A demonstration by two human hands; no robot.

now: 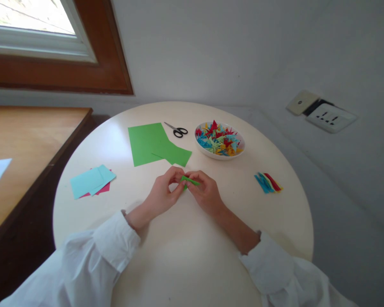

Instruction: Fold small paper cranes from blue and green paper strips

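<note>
Between my two hands is a small folded piece of green paper, pinched at both sides just above the middle of the round table. My left hand is closed on its left end, thumb and fingertips together. My right hand grips the right part, its thumb meeting the left thumb. The fingers partly hide the paper's folds. Just beyond the hands lie flat green paper sheets, one large and some smaller pieces overlapping it.
Black-handled scissors lie behind the sheets. A white bowl of colourful folded paper figures stands at the back right. Light blue paper pieces over red ones lie left; folded coloured strips lie right. A wall and sockets border the table.
</note>
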